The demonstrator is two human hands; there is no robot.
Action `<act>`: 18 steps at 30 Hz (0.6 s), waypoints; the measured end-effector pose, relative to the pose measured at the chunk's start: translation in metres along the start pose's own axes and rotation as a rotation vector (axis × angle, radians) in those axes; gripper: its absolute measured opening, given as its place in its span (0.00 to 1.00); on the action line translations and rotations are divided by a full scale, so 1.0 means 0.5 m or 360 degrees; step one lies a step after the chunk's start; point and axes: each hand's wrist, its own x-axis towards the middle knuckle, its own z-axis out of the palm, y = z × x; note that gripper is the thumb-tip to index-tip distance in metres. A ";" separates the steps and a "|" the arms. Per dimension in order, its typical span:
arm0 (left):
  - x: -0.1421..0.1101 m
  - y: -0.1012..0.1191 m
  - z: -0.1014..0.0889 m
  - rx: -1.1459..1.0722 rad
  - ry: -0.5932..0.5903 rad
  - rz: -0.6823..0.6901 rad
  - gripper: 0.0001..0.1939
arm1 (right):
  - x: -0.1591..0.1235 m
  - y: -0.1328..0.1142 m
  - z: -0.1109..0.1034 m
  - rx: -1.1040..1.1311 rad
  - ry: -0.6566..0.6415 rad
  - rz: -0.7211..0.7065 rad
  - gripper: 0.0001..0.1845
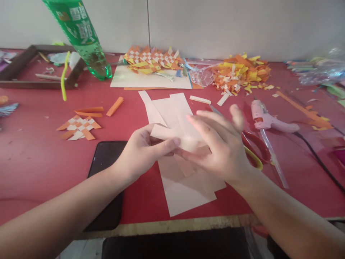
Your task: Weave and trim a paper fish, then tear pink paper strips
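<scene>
My left hand pinches a pale paper strip between thumb and fingers, just above a stack of pale paper sheets lying on the red table. Over the strip's right end my right hand is blurred by motion, fingers stretched out and touching the paper. Red-handled scissors lie partly hidden under my right hand.
A black phone lies left of the sheets. A white glue gun and its black cord sit to the right. A green bottle, woven orange-white paper pieces, a wooden frame and a heap of paper scraps lie further back.
</scene>
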 end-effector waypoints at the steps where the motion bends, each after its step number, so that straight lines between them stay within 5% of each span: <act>1: -0.001 0.001 -0.001 0.0042 -0.0017 0.0016 0.09 | 0.001 -0.001 -0.001 0.0079 0.0007 -0.0048 0.31; 6: -0.002 0.001 -0.005 0.0202 0.0105 0.0131 0.10 | 0.003 -0.002 -0.007 0.0146 -0.0035 0.0002 0.26; 13: 0.007 -0.005 -0.003 0.0083 0.0402 0.0113 0.09 | -0.017 0.033 -0.003 -0.0382 -0.0095 0.0516 0.28; 18: 0.007 -0.006 0.002 0.0128 0.0308 0.0080 0.12 | -0.011 0.028 0.001 -0.0181 -0.0063 0.0316 0.36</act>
